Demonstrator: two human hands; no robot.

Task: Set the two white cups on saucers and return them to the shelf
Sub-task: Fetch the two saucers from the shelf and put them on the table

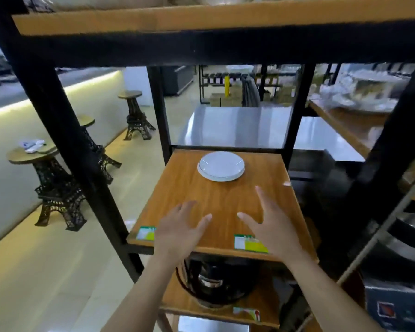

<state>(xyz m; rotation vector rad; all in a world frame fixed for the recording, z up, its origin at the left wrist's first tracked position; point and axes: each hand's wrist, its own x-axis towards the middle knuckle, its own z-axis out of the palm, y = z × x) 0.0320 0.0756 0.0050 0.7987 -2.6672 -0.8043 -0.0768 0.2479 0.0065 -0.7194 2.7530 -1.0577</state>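
Note:
A small stack of white saucers (221, 166) sits near the back of a wooden shelf (189, 188) in a black metal rack. No white cups are in view. My left hand (177, 232) hovers over the shelf's front edge, fingers spread, holding nothing. To its right, my right hand (272, 227) is also spread and empty, reaching a little farther in. Both hands are well short of the saucers.
Green price labels (250, 243) are stuck on the shelf's front edge. A black cooker pot (216, 281) stands on the shelf below. Black rack posts (65, 130) frame the opening. Tower-shaped stools (55, 185) stand on the floor at the left. A steel counter (237, 125) lies behind.

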